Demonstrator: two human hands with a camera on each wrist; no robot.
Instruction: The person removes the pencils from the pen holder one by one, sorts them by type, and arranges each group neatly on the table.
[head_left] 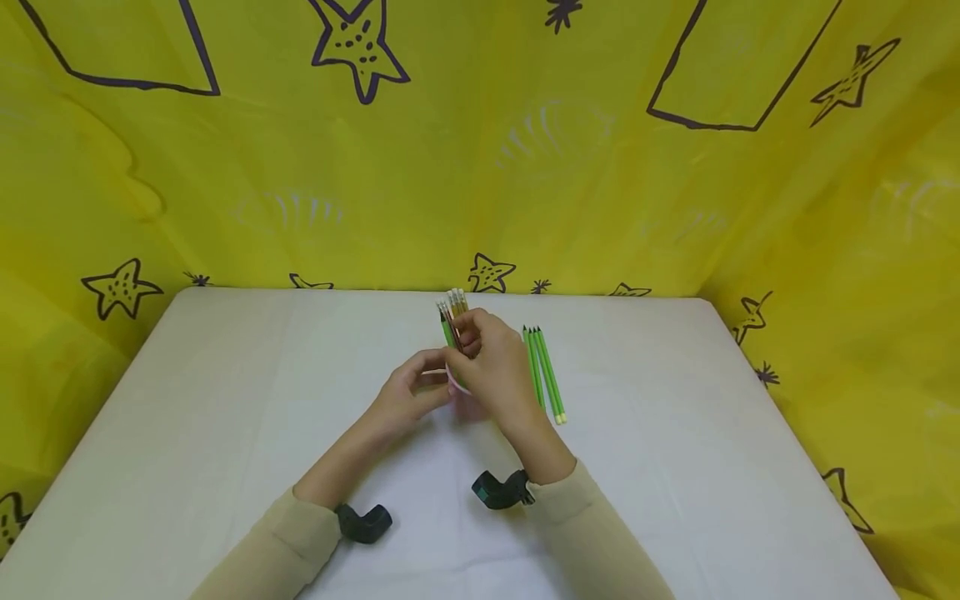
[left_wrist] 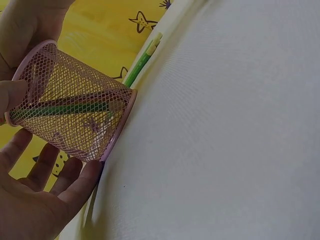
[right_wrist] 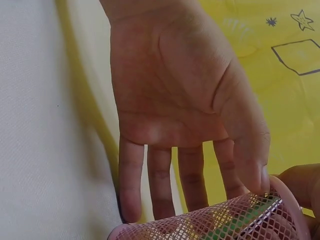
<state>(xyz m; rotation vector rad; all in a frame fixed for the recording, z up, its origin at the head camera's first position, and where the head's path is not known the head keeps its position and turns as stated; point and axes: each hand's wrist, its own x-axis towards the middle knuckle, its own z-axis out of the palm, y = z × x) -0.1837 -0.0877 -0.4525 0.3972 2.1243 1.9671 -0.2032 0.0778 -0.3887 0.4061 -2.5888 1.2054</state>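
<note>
A pink mesh pencil cup (left_wrist: 75,100) leans in my left hand (head_left: 405,398), whose thumb lies at the rim and whose other fingers spread along the side. My right hand (head_left: 495,358) is over the cup's mouth, with curled fingers and thumb around the pencils there. Next to those fingers a green pencil (head_left: 448,332) stands point up. Its lower part shows through the mesh beside a dark pencil. Several pencils with pale erasers (head_left: 457,298) rise behind. The right hand hides much of the cup in the head view; which pencil it pinches I cannot tell for sure.
Several green pencils (head_left: 551,371) lie side by side on the white table (head_left: 675,467), just right of my right hand, tips pointing away. A yellow curtain (head_left: 420,183) with drawn stars hangs behind the table and along both sides. Dark wrist mounts (head_left: 365,525) show at both cuffs.
</note>
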